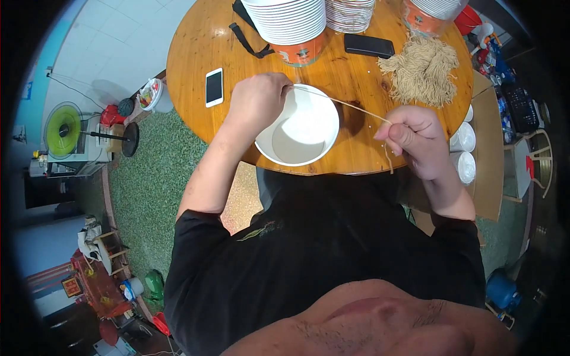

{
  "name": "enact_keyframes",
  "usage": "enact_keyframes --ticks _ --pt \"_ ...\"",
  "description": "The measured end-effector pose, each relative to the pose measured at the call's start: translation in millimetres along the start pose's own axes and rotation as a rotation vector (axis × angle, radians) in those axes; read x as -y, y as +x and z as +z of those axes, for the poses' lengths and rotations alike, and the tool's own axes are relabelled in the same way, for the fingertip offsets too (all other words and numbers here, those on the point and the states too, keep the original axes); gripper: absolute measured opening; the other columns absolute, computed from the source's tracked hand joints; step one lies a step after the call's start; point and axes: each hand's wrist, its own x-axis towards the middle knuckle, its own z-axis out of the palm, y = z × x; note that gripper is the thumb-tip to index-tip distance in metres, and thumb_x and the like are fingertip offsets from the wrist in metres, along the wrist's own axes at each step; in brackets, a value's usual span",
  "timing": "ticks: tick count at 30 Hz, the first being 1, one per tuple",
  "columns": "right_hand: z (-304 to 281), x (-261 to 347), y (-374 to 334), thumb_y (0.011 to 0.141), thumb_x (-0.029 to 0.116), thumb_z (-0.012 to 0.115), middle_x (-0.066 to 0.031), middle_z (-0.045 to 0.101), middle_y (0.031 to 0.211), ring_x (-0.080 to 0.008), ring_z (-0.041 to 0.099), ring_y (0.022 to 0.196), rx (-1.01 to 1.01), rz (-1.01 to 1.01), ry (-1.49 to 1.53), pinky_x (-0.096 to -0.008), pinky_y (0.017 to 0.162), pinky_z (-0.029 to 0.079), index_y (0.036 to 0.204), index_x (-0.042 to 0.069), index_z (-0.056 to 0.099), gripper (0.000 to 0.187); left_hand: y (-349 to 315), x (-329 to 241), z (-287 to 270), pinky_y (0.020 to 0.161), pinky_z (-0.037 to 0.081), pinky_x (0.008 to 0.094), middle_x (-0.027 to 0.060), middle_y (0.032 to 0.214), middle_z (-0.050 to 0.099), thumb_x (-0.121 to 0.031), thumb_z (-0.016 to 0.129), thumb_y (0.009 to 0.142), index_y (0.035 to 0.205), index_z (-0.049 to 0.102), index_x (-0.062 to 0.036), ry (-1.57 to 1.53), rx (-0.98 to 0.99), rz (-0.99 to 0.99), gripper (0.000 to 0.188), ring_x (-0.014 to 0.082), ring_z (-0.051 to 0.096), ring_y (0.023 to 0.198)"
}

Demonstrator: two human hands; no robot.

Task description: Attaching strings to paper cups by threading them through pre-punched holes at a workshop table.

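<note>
A thin tan string [354, 107] is stretched between my two hands above the table's near side. My left hand [259, 99] is closed at the far left rim of a white paper bucket [323, 132], pinching one part of the string; its fingertips are partly hidden. At the right, my right hand [417, 136] pinches the string between thumb and fingers, and a loose end hangs below. The bucket stands open-mouthed near the table's front edge, and its inside shows no contents.
On the round wooden table [196, 59] stand stacked white-rimmed buckets [285, 24]. A tan string bundle [423, 70], a black phone [369, 45], a white phone [214, 87] and a black strap [244, 40] lie around. White-wrapped stacks [463, 166] sit in a cardboard box right of the table.
</note>
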Motion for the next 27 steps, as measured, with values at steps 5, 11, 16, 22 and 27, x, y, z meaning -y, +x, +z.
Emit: enact_keyframes --ticks 5,11,16,22,27 --pt "-10 14 -7 0.102 0.015 0.064 -0.0001 0.061 0.072 -0.0064 0.055 0.065 0.141 0.078 -0.085 -0.0229 0.059 0.043 0.099 -0.001 0.073 0.019 7 32 8 0.075 0.057 0.0451 0.0174 0.088 0.074 -0.016 0.062 0.093 0.095 0.079 -0.0088 0.019 -0.134 -0.015 0.018 0.0368 0.072 0.083" --pt "-42 1 -13 0.099 0.008 0.065 -0.0030 0.070 0.079 -0.0096 0.063 0.068 0.376 0.315 -0.341 -0.0235 0.061 0.048 0.100 0.000 0.074 0.012 15 39 -4 0.075 0.058 0.0442 0.0157 0.091 0.075 -0.016 0.062 0.095 0.097 0.079 -0.0091 -0.022 -0.253 -0.131 0.019 0.0362 0.072 0.084" --pt "-44 3 -15 0.097 0.007 0.067 -0.0064 0.076 0.086 -0.0109 0.065 0.068 0.483 0.418 -0.363 -0.0231 0.061 0.049 0.100 -0.001 0.075 0.011 20 54 10 0.079 0.058 0.0444 0.0158 0.094 0.076 -0.018 0.064 0.094 0.100 0.079 -0.0079 -0.059 -0.280 -0.153 0.019 0.0361 0.073 0.087" --pt "-3 -42 -23 0.095 0.010 0.071 -0.0150 0.074 0.083 -0.0128 0.063 0.058 0.117 0.177 0.332 -0.0234 0.053 0.048 0.100 -0.003 0.073 0.014 6 56 -7 0.097 0.055 0.0384 0.0194 0.139 0.064 -0.005 0.072 0.091 0.141 0.055 0.0026 -0.286 -0.284 -0.065 0.053 0.0293 0.068 0.117" --pt "15 -86 -5 0.103 0.021 0.065 -0.0136 0.073 0.088 -0.0138 0.060 0.055 -0.021 0.068 0.620 -0.0235 0.050 0.048 0.115 -0.002 0.068 0.026 -45 13 -3 0.092 0.052 0.0356 0.0172 0.119 0.068 -0.003 0.071 0.089 0.121 0.064 0.0035 -0.875 -0.657 0.300 0.034 0.0243 0.066 0.105"
